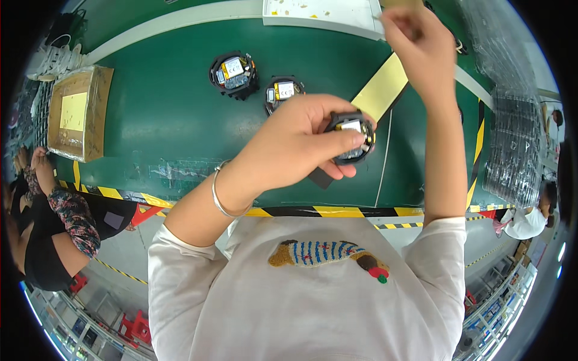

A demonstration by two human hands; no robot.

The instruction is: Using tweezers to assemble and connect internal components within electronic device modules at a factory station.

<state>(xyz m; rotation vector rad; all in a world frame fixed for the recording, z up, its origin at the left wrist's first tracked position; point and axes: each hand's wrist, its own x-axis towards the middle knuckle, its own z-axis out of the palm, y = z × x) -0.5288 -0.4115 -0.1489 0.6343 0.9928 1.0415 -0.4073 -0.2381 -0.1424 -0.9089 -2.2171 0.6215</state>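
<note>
My left hand grips a round black watch-like housing, its thumb resting across the open face. Inside show a white-labelled battery and part of a blue circuit board. Farther off to the right is my right hand, raised beside the corner of a shallow white tray. Its fingers are curled toward the thumb and slightly blurred; anything between them is hidden. Two similar open housings lie on the green tabletop: one housing at the back and another housing just behind my left hand.
A yellow strip lies slanted between my hands. Small yellow bits rest in the tray. On the left stands a cardboard box wrapped in tape. Clear plastic trays are stacked at right. Striped tape marks the near edge. A co-worker's arm is at left.
</note>
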